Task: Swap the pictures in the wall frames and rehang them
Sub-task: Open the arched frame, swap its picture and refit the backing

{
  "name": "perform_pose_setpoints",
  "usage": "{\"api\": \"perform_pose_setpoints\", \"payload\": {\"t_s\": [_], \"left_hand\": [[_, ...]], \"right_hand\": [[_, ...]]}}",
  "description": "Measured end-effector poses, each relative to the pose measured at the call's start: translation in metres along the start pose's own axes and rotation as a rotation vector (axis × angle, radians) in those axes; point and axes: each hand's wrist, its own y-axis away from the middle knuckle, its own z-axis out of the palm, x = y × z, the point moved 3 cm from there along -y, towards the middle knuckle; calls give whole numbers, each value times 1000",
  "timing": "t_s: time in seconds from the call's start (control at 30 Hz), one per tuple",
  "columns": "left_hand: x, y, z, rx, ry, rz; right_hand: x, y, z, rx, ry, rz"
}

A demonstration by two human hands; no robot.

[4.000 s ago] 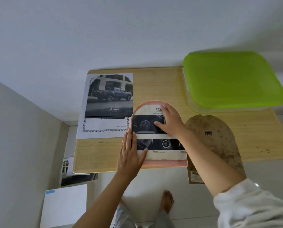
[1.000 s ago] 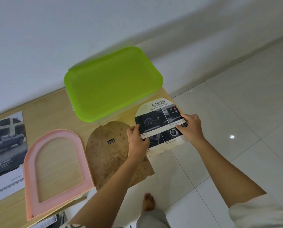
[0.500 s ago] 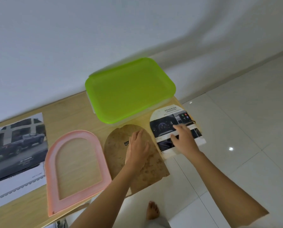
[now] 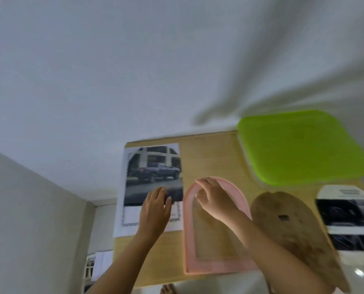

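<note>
A pink arched frame (image 4: 189,234) lies flat on the wooden table (image 4: 212,158). My right hand (image 4: 213,198) hovers over its arched top with fingers loosely curled, holding nothing. Left of the frame lies a truck picture (image 4: 153,166) on a white sheet. My left hand (image 4: 156,211) rests on that picture's lower right part with fingers spread. The brown arched backing board (image 4: 293,225) lies right of the frame. The arched dashboard picture (image 4: 348,215) sits at the table's right end. The view is blurred.
A clear box with a lime green lid (image 4: 299,147) stands at the back right of the table. White walls rise behind and to the left. Papers (image 4: 96,266) lie on the floor at the lower left. A bare foot (image 4: 168,289) shows below the table edge.
Both hands left the dashboard picture and backing board and moved left. My left hand now rests on the truck picture and my right hand is over the pink frame. The view swung left.
</note>
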Motion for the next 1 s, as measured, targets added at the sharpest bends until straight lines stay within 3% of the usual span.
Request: {"api": "perform_pose_setpoints", "payload": {"t_s": [0.2, 0.43, 1.0], "left_hand": [[-85, -13, -15, -36, -154, -54], [-102, -36, 6, -130, -190, -11], [-114, -45, 20, -97, -254, -21]], "right_hand": [[-45, -96, 33, -135, 88, -17], [-48, -152, 56, -207, 203, 40], [-53, -162, 83, -80, 264, 51]]}}
